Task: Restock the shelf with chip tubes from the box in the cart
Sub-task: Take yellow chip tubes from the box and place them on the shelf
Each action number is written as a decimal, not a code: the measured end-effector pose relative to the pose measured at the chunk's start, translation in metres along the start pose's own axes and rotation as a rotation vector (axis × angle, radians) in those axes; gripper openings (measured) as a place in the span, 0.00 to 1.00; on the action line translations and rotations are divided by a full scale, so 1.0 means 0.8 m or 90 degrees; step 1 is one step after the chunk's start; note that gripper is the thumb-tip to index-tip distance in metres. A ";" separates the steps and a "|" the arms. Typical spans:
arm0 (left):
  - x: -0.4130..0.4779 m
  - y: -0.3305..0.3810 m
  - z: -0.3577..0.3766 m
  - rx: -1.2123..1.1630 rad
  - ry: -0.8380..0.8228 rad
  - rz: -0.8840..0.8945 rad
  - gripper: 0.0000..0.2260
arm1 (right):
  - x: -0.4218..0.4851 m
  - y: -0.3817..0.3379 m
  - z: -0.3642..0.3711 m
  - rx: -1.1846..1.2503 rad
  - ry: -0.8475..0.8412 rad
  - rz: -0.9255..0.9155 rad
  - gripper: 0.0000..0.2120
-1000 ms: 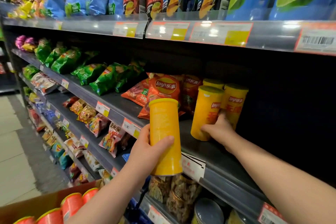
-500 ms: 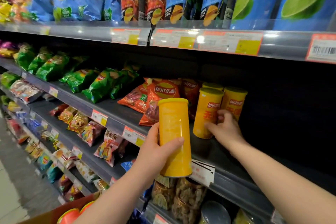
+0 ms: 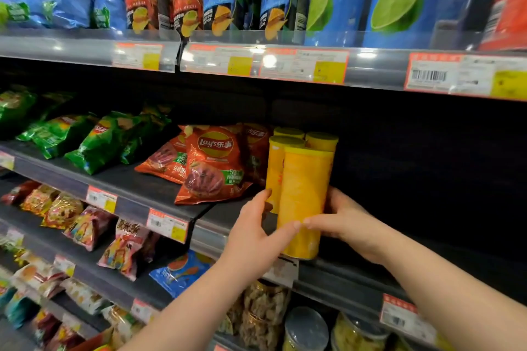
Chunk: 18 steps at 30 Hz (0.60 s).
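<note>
A yellow chip tube (image 3: 303, 196) stands upright at the front edge of the dark middle shelf (image 3: 370, 271). My left hand (image 3: 256, 239) grips its lower left side, thumb across the front. My right hand (image 3: 345, 225) holds its right side, thumb tip meeting the left thumb on the tube's front. Three more yellow tubes (image 3: 275, 168) stand close behind it, partly hidden. The box and cart are almost out of view at the bottom left.
Orange chip bags (image 3: 214, 165) lie just left of the tubes, green bags (image 3: 94, 145) further left. The shelf to the right of the tubes is dark and bare. The upper shelf edge (image 3: 285, 65) carries price tags. Jars (image 3: 305, 330) and snack packs fill the lower shelves.
My left hand carried the tube right and set it on the shelf before the other tubes. My right hand left the rear tube and took hold of this one.
</note>
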<state>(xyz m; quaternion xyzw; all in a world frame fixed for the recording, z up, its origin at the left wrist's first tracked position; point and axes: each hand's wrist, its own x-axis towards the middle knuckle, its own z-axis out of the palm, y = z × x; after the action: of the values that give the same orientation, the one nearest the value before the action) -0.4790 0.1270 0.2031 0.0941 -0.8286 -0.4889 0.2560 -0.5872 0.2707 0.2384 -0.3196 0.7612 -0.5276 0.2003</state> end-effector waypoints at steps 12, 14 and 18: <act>-0.015 -0.085 0.027 0.525 0.054 0.332 0.19 | 0.056 0.028 -0.007 -0.126 0.299 0.009 0.42; -0.014 -0.085 0.027 0.523 0.058 0.328 0.18 | 0.061 0.030 -0.010 -0.127 0.274 0.028 0.43; -0.014 -0.086 0.028 0.524 0.066 0.319 0.17 | 0.064 0.045 -0.018 -0.166 0.184 0.091 0.42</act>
<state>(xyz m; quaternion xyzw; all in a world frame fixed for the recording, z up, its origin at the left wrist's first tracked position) -0.4875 0.1138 0.1319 0.0093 -0.9365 -0.0380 0.3485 -0.6434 0.2531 0.2118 -0.2086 0.8645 -0.4496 0.0831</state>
